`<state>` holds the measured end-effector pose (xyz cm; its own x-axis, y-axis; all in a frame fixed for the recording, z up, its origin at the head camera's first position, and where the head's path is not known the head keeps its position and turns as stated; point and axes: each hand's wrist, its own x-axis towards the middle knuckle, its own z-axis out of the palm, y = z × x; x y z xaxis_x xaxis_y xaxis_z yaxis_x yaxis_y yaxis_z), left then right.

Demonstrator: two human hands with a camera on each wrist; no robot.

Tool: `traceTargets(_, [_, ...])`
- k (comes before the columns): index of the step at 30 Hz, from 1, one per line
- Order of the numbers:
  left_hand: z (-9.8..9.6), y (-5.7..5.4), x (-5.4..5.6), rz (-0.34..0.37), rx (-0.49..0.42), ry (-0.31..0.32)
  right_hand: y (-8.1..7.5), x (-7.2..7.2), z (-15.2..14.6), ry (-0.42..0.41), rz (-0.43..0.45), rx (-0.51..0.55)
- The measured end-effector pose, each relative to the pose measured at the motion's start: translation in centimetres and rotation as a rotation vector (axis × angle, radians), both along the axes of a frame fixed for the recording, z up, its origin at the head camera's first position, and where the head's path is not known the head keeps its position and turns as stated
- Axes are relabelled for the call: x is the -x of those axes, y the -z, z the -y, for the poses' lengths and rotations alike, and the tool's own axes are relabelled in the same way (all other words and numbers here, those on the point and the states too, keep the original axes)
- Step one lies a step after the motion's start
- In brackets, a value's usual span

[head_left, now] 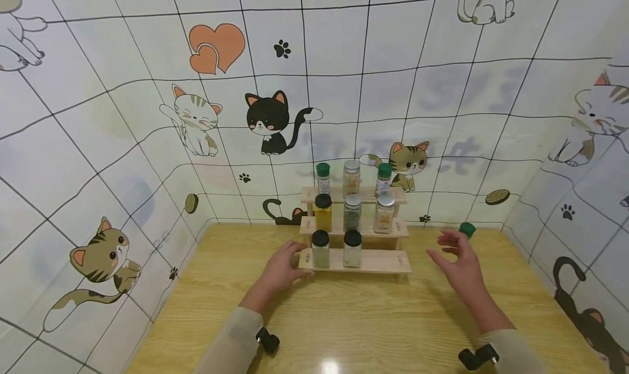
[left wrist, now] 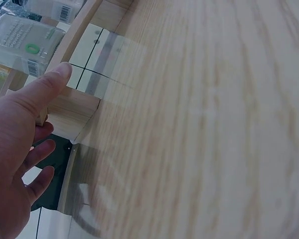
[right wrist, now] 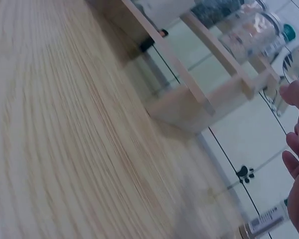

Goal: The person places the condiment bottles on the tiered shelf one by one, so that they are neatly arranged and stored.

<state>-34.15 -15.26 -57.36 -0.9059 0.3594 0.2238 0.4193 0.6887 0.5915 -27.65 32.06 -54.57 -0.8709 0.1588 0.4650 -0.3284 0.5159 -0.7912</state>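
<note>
A three-step wooden rack [head_left: 378,260] stands against the back wall with spice jars on each step. My left hand [head_left: 281,268] holds the left end of its lowest step, the thumb [left wrist: 60,74] lying along the front edge and the fingers curled at the end. Close by on that step are two black-capped jars, one a pale green jar [head_left: 321,251], the other a whitish jar [head_left: 352,252]. To the right of the rack, my right hand [head_left: 462,262] is in the air with thumb and fingers spread apart, holding nothing. Behind it stands a green-capped bottle [head_left: 467,230], mostly hidden.
On the middle step are a yellow jar [head_left: 323,213], a dark-flecked jar [head_left: 352,214] and a silver-capped jar [head_left: 384,215]. The top step bears two green-capped bottles around a silver-capped jar [head_left: 351,178]. Cat-patterned walls [head_left: 334,101] enclose the wooden table [head_left: 344,314].
</note>
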Motion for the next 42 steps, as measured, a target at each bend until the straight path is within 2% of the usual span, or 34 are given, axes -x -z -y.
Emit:
traceTargets(3, [0.1, -0.1, -0.1, 0.006, -0.010, 0.001, 0.2, 0.2, -1.6, 0.085, -0.002, 0.039])
traceTargets(8, [0.1, -0.2, -0.2, 0.011, -0.012, 0.001, 0.8, 1.4, -4.2, 0.244, 0.021, 0.139])
traceTargets(12, [0.2, -0.2, -0.2, 0.018, -0.009, 0.006, 1.6, 2.2, -5.8, 0.355, 0.047, 0.122])
traceTargets(15, [0.1, -0.2, -0.2, 0.021, -0.007, 0.011, 2.0, 2.6, -6.4, 0.389, 0.065, 0.092])
traceTargets(19, [0.1, -0.1, -0.2, 0.027, -0.004, 0.005, 2.4, 3.2, -7.1, 0.384, 0.102, 0.069])
traceTargets(25, [0.1, 0.2, 0.0, 0.034, 0.011, -0.008, 2.7, 4.4, -7.3, 0.308, 0.168, 0.078])
traceTargets(33, [0.2, 0.2, 0.0, 0.006, -0.004, 0.009, 3.6, 5.7, -7.3, 0.237, 0.165, 0.055])
traceTargets(42, [0.2, 0.2, 0.1, 0.009, -0.005, 0.018, 4.4, 6.3, -7.4, 0.206, 0.210, 0.053])
